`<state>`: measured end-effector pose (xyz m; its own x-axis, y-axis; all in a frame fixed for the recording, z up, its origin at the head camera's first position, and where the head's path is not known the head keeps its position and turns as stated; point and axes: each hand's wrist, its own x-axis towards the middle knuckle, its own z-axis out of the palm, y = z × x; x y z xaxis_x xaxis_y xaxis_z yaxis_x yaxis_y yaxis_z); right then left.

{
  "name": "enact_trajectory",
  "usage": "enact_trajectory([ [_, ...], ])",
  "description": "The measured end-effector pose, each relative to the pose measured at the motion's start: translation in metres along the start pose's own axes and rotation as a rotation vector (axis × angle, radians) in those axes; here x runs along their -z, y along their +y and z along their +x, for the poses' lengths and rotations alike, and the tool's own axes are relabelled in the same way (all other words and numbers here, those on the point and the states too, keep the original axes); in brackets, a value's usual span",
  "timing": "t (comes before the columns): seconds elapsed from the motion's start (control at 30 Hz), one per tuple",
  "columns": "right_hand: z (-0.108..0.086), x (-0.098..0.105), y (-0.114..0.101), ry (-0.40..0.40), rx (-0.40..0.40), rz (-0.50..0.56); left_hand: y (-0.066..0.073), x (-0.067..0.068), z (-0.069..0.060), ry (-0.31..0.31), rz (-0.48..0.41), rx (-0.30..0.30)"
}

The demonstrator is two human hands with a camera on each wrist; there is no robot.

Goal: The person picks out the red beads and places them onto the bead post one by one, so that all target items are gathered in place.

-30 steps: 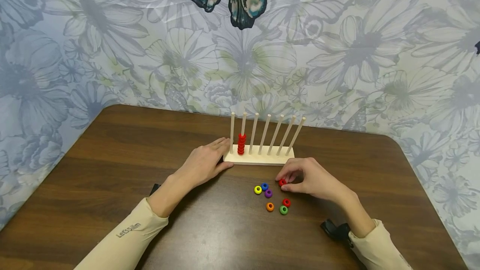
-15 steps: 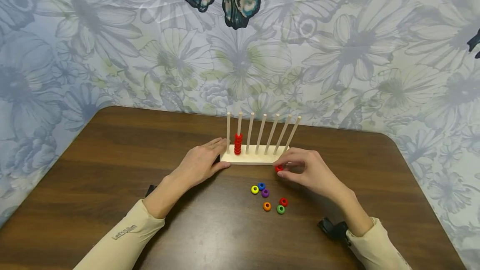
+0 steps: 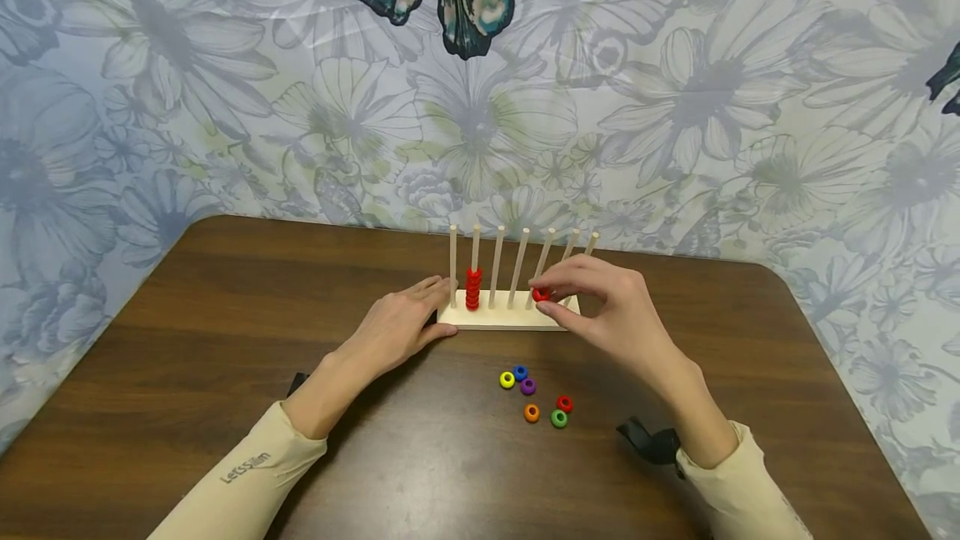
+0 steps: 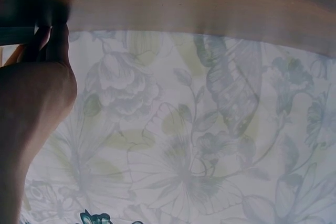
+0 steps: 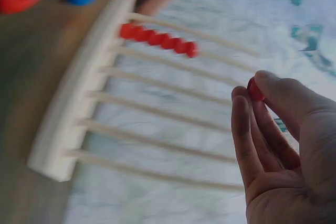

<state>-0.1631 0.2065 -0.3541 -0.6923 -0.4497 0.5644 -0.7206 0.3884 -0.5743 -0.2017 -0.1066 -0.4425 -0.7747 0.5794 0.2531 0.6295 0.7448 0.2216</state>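
Note:
A pale wooden peg stand (image 3: pixel 498 321) with several upright pegs stands near the table's back. Red beads (image 3: pixel 472 289) are stacked on its second peg from the left. My left hand (image 3: pixel 397 325) holds the stand's left end, thumb at the front and fingers at the side and back. Between thumb and fingertips my right hand (image 3: pixel 618 307) pinches a red bead (image 3: pixel 541 294), raised in front of the right-hand pegs. In the right wrist view this pinched bead (image 5: pixel 255 89) is level with the peg tops, off any peg. The left hand's fingertips are dark in the left wrist view.
Loose beads lie in front of the stand: yellow (image 3: pixel 507 380), blue (image 3: pixel 521 372), purple (image 3: pixel 528 387), orange (image 3: pixel 532 413), red (image 3: pixel 564 403) and green (image 3: pixel 558 418). A patterned wall covering (image 3: pixel 337 132) rises behind the brown table (image 3: pixel 247 298).
My right hand has lifted the red bead from near the loose beads, up and leftward to the pegs. The left hand stays at the stand's end. The head view has shifted slightly.

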Motion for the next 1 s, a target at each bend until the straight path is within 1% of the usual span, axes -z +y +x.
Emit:
enact_trajectory([
  [0.13,0.022,0.001,-0.017,0.086,0.088,-0.039,-0.002,0.002,0.001,-0.006,-0.001,0.000],
  [0.23,0.041,0.000,-0.025,0.147,0.132,-0.060,-0.003,0.002,0.001,-0.004,0.000,-0.005],
  [0.3,0.054,-0.003,-0.028,0.179,0.140,-0.059,-0.004,0.002,0.002,-0.002,-0.002,-0.012],
  [0.43,0.071,-0.011,-0.034,0.207,0.126,-0.027,-0.003,0.003,0.004,-0.019,-0.031,-0.019],
  [0.53,0.078,-0.019,-0.035,0.206,0.109,-0.016,-0.004,0.004,0.005,-0.035,-0.052,-0.013],
  [0.8,0.084,-0.033,-0.025,0.241,0.106,-0.130,-0.005,0.003,0.011,-0.031,-0.044,-0.025],
  [0.93,0.084,-0.040,-0.020,0.219,0.095,-0.137,-0.004,0.004,0.009,-0.038,-0.034,-0.019],
  [1.0,0.084,-0.042,-0.017,0.200,0.090,-0.161,-0.004,0.004,0.010,-0.039,-0.031,-0.017],
])
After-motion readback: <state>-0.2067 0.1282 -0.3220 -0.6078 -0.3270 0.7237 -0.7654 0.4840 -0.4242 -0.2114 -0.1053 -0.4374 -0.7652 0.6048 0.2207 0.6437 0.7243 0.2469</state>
